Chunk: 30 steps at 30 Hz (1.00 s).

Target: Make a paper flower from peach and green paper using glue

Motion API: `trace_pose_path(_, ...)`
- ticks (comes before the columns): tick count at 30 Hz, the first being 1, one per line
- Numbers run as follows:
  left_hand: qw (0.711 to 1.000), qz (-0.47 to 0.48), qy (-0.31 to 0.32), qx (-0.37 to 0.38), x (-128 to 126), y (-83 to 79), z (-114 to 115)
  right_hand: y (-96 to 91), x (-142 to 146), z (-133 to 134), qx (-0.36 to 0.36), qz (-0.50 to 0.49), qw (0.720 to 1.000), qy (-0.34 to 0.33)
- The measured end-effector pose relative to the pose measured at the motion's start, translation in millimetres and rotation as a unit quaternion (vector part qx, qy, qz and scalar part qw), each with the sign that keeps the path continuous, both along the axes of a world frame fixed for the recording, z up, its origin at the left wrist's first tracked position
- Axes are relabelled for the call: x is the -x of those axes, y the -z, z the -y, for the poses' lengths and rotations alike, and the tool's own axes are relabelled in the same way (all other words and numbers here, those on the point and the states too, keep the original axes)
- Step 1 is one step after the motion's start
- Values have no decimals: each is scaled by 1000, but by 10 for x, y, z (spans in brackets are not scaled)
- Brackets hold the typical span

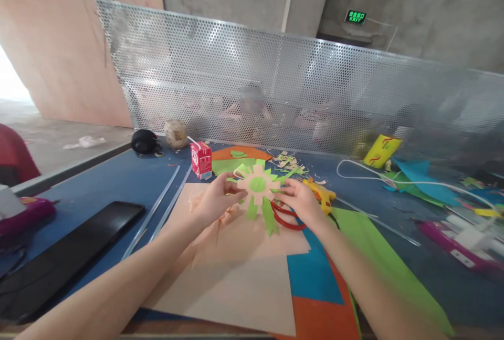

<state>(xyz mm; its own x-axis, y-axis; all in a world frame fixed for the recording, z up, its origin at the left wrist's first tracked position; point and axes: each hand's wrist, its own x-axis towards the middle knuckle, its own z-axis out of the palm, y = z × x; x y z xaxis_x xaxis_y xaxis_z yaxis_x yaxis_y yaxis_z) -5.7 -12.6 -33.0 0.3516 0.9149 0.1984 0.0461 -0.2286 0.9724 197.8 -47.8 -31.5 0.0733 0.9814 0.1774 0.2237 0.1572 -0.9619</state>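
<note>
Between my two hands is a paper flower [258,184] with a green round centre, pale peach petals, green petals behind and green strips hanging below. My left hand [220,196] pinches its left edge. On the opposite side, my right hand [302,201] grips the right edge. Beneath them lie pale peach sheets [244,287], with small peach paper pieces [224,216] near my left hand. Red-handled scissors [289,219] rest just under my right hand. Close behind that hand lies a yellow glue gun [321,195].
A red drink carton [201,160] with a straw stands left of the flower. A black phone-like slab [71,258] and clear glue sticks [157,208] lie left. Paper scraps [289,162] sit before a perforated metal screen [236,77]. Green sheets [386,261] and a power strip [457,245] are right.
</note>
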Motion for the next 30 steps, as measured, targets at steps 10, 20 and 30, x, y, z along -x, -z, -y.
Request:
trace_pose_path(10, 996, -76, -38, -30, 27, -24, 14, 14, -60, -81, -52, -34, 998, 11)
trace_pose_path(20, 997, -49, -41, -53, 17, 42, -60, 37, -56, -91, -81, -108, 991, 15)
trace_pose_path(30, 991, -104, -46, -77, 41, 13, -36, -47, -195, -126, -152, -162, 967, 127)
